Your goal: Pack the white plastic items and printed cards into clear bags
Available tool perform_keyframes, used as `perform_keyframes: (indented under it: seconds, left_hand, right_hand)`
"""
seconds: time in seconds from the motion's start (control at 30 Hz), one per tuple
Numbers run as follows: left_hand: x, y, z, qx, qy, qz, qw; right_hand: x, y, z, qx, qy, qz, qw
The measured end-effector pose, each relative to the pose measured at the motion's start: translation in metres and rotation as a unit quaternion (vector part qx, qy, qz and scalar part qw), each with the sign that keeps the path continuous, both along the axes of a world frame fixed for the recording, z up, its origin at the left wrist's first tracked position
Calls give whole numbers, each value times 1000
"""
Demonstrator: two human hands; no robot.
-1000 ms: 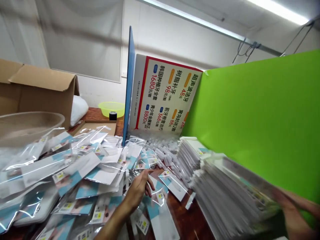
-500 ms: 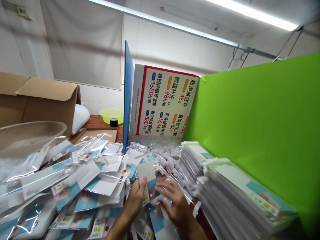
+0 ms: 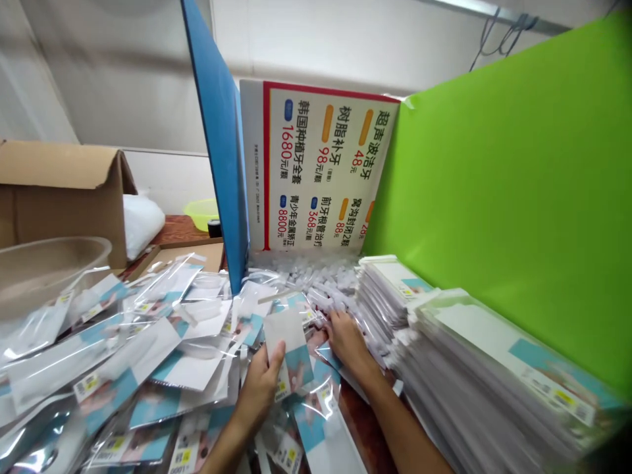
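My left hand (image 3: 260, 388) is closed on a clear plastic packet (image 3: 289, 349) with a white and blue card inside, held up over the heap, thumb on its front. My right hand (image 3: 348, 339) reaches forward into a pile of small white pieces (image 3: 320, 283) at the foot of the printed price board (image 3: 316, 164); its fingers curl down among them and what they hold, if anything, is hidden. Loose packets (image 3: 148, 342) cover the table to the left. Neat stacks of packets (image 3: 444, 342) run along the right.
A blue divider (image 3: 220, 131) stands at the left of the price board, a green panel (image 3: 503, 191) at the right. A cardboard box (image 3: 64, 191), a beige basin (image 3: 44, 260) and a yellow-green bowl (image 3: 202, 212) sit at left and behind.
My right hand came off the right stack, met the left hand, then went forward to the small white pieces. My left hand picked up a packet. The view moved closer and lower.
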State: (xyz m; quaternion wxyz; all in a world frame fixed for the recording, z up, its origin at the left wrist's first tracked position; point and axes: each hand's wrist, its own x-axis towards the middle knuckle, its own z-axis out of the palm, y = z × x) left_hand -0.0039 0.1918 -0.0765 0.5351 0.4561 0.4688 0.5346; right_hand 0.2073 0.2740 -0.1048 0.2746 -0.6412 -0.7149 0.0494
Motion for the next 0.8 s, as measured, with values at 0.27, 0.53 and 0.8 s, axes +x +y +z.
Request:
perform_keyframes:
  seconds: [0.27, 0.53, 0.8]
  left_hand:
    - [2, -4, 1, -2, 56, -63, 996]
    - [1, -5, -7, -29, 94, -113, 989]
    - [-2, -4, 5, 5, 110, -172, 979]
  right_hand:
    - [0, -13, 24, 38, 206, 62, 976]
    - [-7, -25, 37, -24, 518, 217, 827]
    - [4, -26, 40, -163, 536, 286, 777]
